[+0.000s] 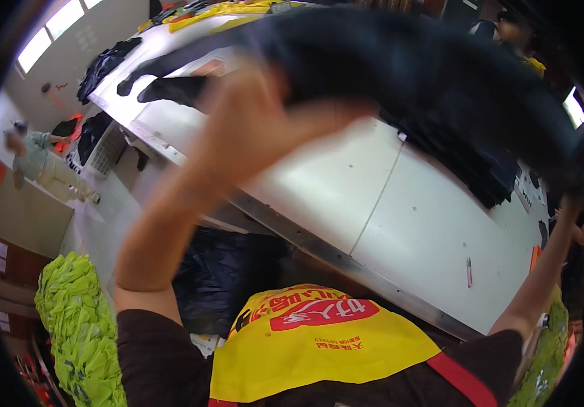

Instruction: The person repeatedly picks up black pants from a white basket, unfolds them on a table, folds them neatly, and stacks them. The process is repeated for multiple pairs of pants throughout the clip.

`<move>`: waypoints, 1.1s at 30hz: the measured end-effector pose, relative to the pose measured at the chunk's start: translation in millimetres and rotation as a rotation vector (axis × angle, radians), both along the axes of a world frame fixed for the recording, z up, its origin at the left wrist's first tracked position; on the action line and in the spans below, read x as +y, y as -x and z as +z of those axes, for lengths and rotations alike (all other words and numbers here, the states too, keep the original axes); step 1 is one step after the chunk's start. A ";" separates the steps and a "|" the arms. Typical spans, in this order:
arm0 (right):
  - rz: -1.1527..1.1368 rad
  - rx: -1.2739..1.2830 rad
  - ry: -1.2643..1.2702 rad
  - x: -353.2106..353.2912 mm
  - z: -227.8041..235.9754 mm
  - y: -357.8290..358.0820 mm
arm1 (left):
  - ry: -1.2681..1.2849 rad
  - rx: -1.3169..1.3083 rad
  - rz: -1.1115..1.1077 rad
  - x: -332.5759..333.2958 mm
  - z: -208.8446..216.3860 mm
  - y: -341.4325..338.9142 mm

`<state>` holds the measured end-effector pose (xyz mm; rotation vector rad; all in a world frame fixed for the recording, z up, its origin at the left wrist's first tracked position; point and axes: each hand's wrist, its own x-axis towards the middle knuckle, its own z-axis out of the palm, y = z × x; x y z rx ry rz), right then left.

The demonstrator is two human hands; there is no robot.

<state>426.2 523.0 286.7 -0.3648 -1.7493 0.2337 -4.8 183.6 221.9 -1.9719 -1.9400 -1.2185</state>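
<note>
A long dark garment stretches in an arc across the far side of the white table, blurred by motion. Two narrow, leg-like dark ends lie at its left; its exact kind is unclear. At the far right my right hand is closed on the garment's end, its fingers partly lost in the dark cloth. My left hand is raised over the table in front of the garment, blurred, with thumb spread wide from the fingers. No cloth shows in its grasp.
On the white table lie folded dark cloth and small pink-handled snips. Yellow cloth covers the far edge. Bright green bags stand at left, near a white basket. A person stands beyond; another is at back right.
</note>
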 end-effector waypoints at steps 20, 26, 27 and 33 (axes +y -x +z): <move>-0.996 -0.937 0.699 -7.8 -400.5 -106.0 | 0.563 -0.329 -0.381 71.1 -366.7 -109.8; -1.051 -0.723 0.242 -108.1 -325.6 27.7 | 0.212 -0.460 -0.148 46.5 -352.6 44.5; -0.830 -0.648 0.389 -129.1 -326.8 60.3 | 0.147 -0.420 0.038 44.0 -361.8 87.5; -0.321 -0.831 0.585 -221.0 -376.3 223.5 | 0.155 -0.384 0.832 11.9 -384.0 358.0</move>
